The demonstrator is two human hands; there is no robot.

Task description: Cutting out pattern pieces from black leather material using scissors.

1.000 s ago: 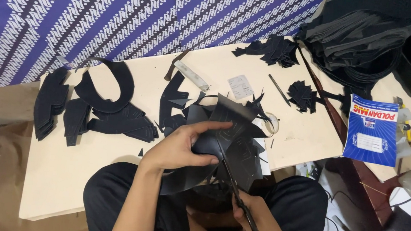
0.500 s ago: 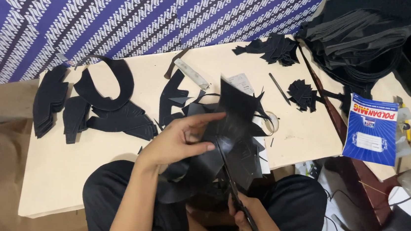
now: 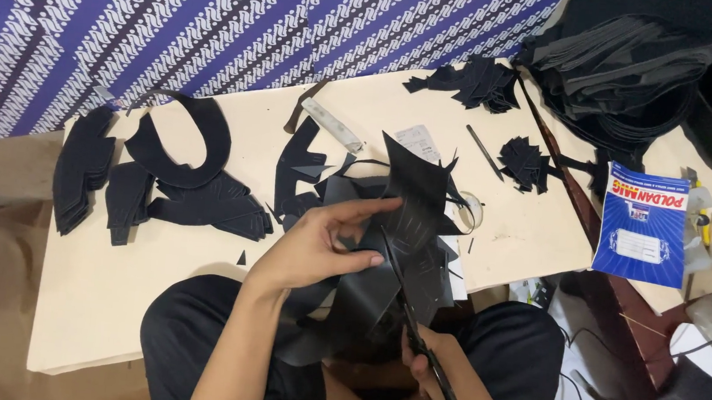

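Left hand [image 3: 317, 252] pinching ragged black sheet [image 3: 411, 205], upright, far of right hand [image 3: 427, 373] clenched on black-handled scissors [image 3: 414, 317], blades pointing far.

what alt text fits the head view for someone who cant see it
Seen from above, a person's left hand holds a black sheet while the right hand cuts it with scissors. Cut black pieces lie on the pale table, and a blue booklet lies to the right.
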